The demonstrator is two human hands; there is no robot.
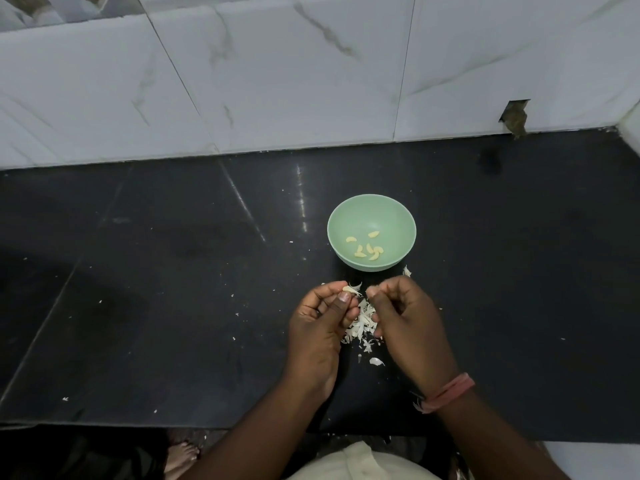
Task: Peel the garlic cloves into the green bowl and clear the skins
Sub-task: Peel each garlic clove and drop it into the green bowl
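Observation:
The green bowl (371,211) stands on the black counter and holds several peeled garlic cloves (367,248). Just in front of it, my left hand (320,327) pinches a garlic clove (349,289) between thumb and fingers, with a flap of skin sticking out to the right. My right hand (407,320) is close beside it, its fingers curled with the fingertips pinched near the clove's skin; what they hold is too small to tell. A heap of white garlic skins (363,323) lies on the counter between and under both hands.
The black counter (173,306) runs wide to the left and right, dotted with small skin flecks. A white marble-tiled wall (277,81) closes the back. Loose skins (375,361) lie near my right wrist. The counter's front edge is right at my body.

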